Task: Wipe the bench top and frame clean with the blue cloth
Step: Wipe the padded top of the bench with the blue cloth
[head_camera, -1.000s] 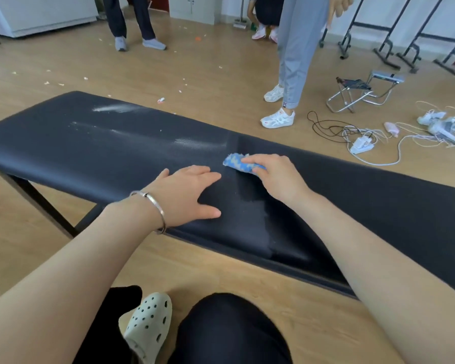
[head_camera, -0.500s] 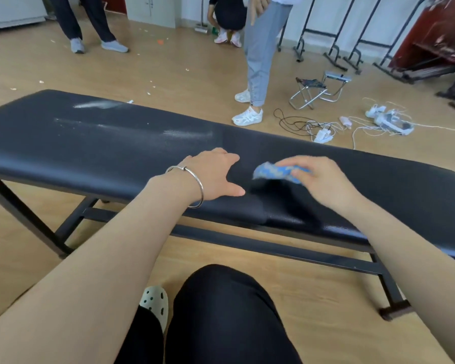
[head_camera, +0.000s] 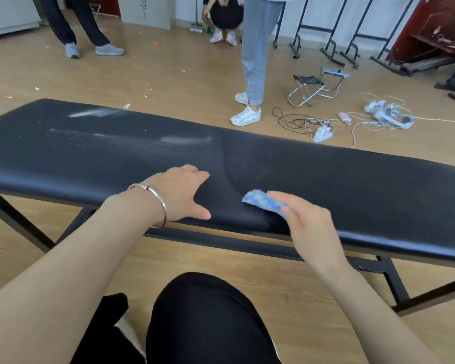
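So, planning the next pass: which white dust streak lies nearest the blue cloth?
The streak near the bench top's middle, left of the crease; the others lie further left.

Left hand (head_camera: 179,193): palm down, fingers straight, thumb splayed out to the side.
Left forearm: bare, extended forward.
Right hand (head_camera: 309,227): fingers curled over blue cloth (head_camera: 260,202), gripping it.
Right forearm: bare, extended forward.

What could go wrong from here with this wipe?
1. The white streaks on the far left of the bench top lie well away from the cloth and may get missed.
2. The left hand rests flat on the top and may smudge it.
3. The cloth is bunched small in the right hand, so passes may leave gaps.
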